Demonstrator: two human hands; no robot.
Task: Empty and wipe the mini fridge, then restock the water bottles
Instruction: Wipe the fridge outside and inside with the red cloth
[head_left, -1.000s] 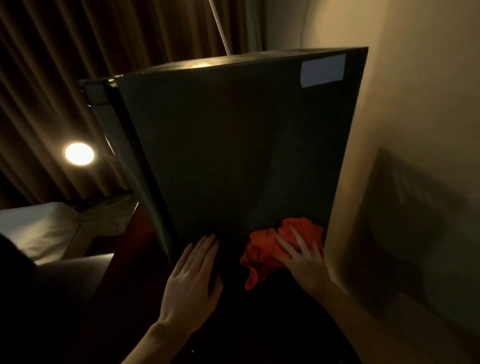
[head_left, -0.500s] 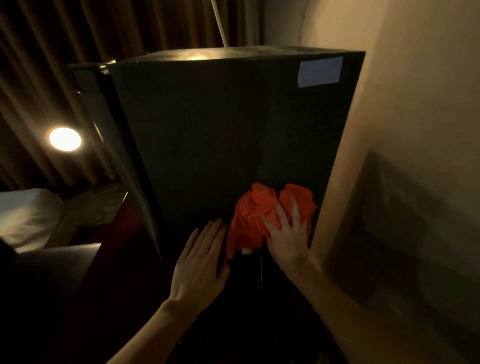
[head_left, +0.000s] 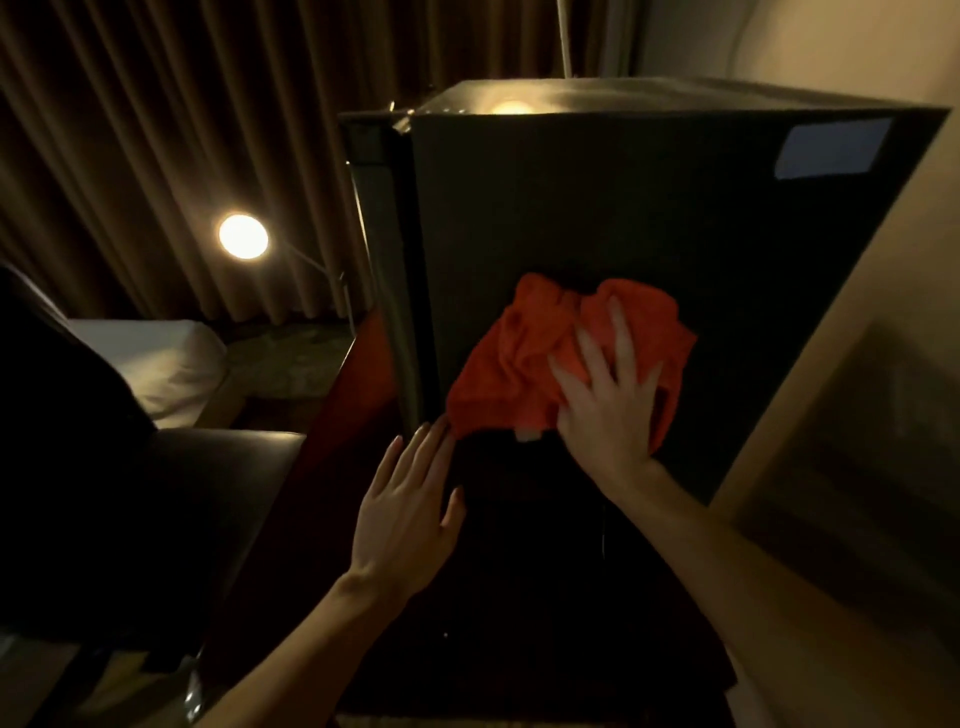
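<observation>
Right hand (head_left: 605, 415) flat on the cloth (head_left: 545, 358), fingers straight and spread, pressing it against the dark side panel of the fridge (head_left: 649, 208). Grip released, nothing pinched; palm sits on the cloth's lower right part, fingertips reach its upper edge. The cloth is orange, bunched, spreading up and left from under the palm. A small pale tag shows at its lower edge, just left of the wrist.

Left hand (head_left: 405, 519) also released, fingers straight and together, laid flat on the same panel, below and left of the right hand. Its fingertips sit just at the cloth's lower left corner; touching or a hair apart, can't tell. It lies close to the panel's left edge.

Fridge: black, door (head_left: 387, 270) shut as far as visible, seen edge-on left of both hands. Pale rectangular sticker (head_left: 831, 153) at the panel's upper right corner, well above and right of the right hand. Glare from a light on the fridge top (head_left: 571, 98). Lower part of the panel, below both hands, is too dark to read.

Right of the right hand: beige wall (head_left: 831, 52), fridge just beside it. Left of the left hand: a round lamp (head_left: 243, 236) lit in front of brown curtains (head_left: 156, 130), a white pillow (head_left: 156, 358) below it, a dark chair arm (head_left: 208, 493) nearer.
</observation>
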